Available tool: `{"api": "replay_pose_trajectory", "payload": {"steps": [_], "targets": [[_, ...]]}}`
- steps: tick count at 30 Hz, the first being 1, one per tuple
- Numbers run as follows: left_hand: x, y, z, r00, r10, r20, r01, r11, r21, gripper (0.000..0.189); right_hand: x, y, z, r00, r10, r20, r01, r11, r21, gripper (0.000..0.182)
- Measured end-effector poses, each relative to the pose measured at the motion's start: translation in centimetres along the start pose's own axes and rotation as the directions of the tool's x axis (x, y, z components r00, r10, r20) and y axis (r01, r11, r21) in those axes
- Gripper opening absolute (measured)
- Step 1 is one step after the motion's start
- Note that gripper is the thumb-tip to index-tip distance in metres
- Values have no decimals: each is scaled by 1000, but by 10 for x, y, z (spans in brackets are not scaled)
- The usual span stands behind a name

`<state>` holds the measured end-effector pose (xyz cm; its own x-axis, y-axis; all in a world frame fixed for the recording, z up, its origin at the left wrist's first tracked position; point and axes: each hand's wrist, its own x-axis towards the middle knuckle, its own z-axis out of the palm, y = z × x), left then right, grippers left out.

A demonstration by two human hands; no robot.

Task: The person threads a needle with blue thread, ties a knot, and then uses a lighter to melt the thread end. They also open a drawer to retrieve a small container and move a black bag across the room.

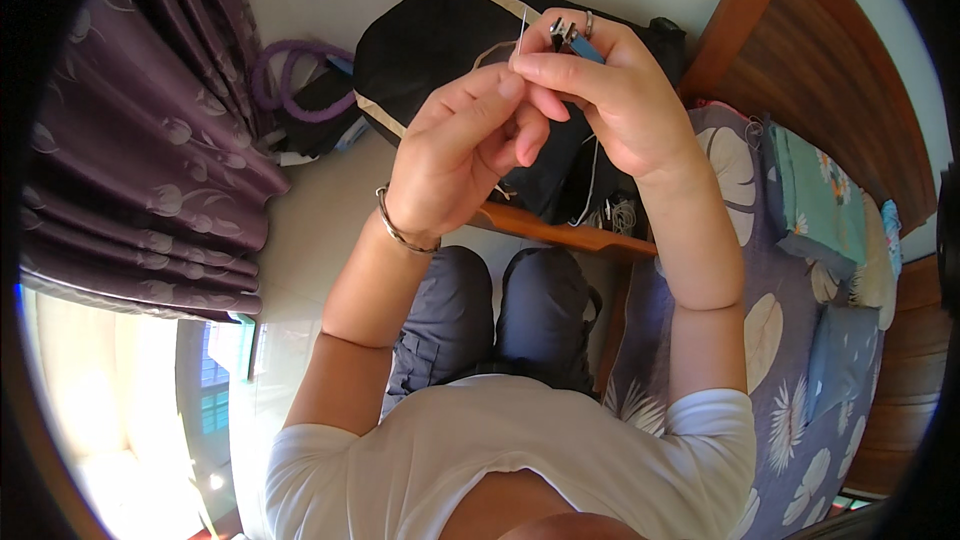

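My right hand (622, 90) pinches a thin metal needle (523, 30) between thumb and forefinger; it stands nearly upright. The same hand also holds a nail clipper with a blue lever (585, 46) among its fingers. My left hand (469, 139), with a metal bangle at the wrist, has thumb and forefinger pressed together, meeting the right fingertips at the needle's lower end. Whether it grips the needle or a thread there is hidden. Behind both hands lies a large black fabric bag (420, 37) with beige trim. A thin beige strand curves beside the left fingers.
A wooden drawer or shelf edge (562, 232) lies beyond my knees, with coiled cables (621, 217) behind it. To the right are a bed with leaf-patterned cover (761, 337), a folded green cloth (817, 195) and a wooden headboard (825, 67). Purple curtains (150, 165) hang left.
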<state>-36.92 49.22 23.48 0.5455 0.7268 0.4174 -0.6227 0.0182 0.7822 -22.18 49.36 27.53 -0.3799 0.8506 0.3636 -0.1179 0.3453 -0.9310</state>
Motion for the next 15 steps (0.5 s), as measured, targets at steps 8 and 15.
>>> {"api": "replay_pose_trajectory", "payload": {"steps": [8,15], "targets": [[-23,17,-23,931,347,-116,-365,867,-340,26,-4,32,-18,975,-121,-185,107,990,-87,21],[-60,41,-39,865,476,-159,-485,715,-503,23,-18,65,-43,988,-90,121,148,752,-643,30]]}}
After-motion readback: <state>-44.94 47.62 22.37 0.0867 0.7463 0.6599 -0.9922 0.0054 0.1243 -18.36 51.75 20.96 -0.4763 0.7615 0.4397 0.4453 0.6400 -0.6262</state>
